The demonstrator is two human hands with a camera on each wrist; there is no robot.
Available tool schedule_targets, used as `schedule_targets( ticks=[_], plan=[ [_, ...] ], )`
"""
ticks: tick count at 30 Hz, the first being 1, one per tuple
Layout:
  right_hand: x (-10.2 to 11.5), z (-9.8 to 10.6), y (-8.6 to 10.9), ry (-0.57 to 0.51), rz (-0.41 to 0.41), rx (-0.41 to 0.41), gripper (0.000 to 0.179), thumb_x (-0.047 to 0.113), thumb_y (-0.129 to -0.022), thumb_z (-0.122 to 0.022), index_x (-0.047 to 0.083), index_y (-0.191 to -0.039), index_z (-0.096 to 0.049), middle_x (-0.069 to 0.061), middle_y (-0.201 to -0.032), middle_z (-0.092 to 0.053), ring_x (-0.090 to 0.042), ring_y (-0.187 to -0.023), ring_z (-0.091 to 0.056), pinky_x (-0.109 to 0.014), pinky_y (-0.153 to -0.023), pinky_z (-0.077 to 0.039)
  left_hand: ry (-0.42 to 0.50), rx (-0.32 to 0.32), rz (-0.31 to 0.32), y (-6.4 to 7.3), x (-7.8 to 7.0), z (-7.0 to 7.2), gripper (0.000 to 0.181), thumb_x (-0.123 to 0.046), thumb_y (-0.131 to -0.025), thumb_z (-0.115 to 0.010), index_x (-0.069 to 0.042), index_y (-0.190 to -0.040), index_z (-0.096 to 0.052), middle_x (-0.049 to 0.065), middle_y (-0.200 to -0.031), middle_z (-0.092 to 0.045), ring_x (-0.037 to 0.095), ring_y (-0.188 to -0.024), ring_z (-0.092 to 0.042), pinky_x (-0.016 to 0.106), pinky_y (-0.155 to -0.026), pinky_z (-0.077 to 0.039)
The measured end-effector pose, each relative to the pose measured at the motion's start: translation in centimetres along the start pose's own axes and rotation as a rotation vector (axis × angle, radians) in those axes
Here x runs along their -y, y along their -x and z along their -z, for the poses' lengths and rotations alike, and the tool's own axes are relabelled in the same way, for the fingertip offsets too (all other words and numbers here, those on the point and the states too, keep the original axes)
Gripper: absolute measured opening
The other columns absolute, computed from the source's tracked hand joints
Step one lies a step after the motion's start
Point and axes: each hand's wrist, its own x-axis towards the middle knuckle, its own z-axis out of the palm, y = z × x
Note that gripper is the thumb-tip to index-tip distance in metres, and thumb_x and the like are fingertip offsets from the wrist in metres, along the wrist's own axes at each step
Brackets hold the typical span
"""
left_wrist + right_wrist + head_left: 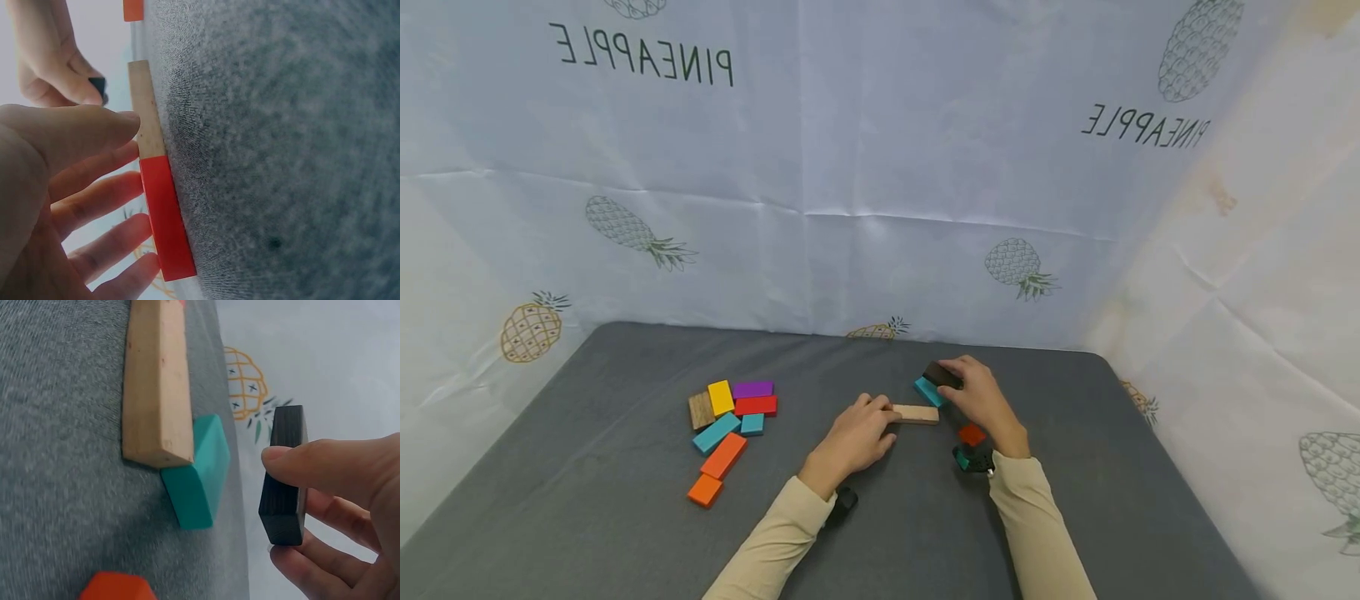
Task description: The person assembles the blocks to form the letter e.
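As the right grip [979, 393] pinches it, the black block [281, 503] sits between thumb [337, 462] and fingers [322, 559].

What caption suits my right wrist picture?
Right-hand fingers pinch a black block near a teal block and a plain wooden block.

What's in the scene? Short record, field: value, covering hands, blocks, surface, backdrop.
left hand: touching red block
right hand: pinching black block, raised off the table
end to end: red block and pale wooden block
angled at pale block's other end: turquoise block
apart, near right wrist: orange-red block
left cluster: purple block, yellow block, second red block, brown wooden block, two blue blocks, two orange blocks
surface: dark grey tabletop
backdrop: pineapple-print fabric
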Motion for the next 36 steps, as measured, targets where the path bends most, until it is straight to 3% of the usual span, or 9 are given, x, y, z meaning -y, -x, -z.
schedule_targets(
  ticks=[19, 36],
  plan=[
    [1.4, -2.1, -2.6, -0.014, 0.058, -0.012, 0.047, 0.010, -0.087, -0.076, 0.003, -0.132, -0.063, -0.017, -0.123, -0.064, -0.033, -0.106, -0.064, -0.047, -0.089, -0.054, -0.016, 0.019, 0.013, -0.2, 0.0, 0.0, 0.033, -0.027, -0.096, -0.067, -0.017, -0.127, -0.069, 0.000, -0.124, -0.060, 0.020, -0.109, -0.054, 0.036, -0.091, -0.052],
    [2.5, -3.2, -4.7, -0.007, 0.078, 0.067, 0.046, 0.011, -0.088, -0.074, 0.005, -0.132, -0.063, -0.016, -0.129, -0.061, -0.034, -0.116, -0.061, -0.046, -0.094, -0.053, -0.019, 0.009, -0.004, -0.2, 0.1, -0.1, 0.032, -0.027, -0.095, -0.068, -0.017, -0.125, -0.070, 0.000, -0.122, -0.061, 0.019, -0.103, -0.053, 0.034, -0.087, -0.052]
  ],
)
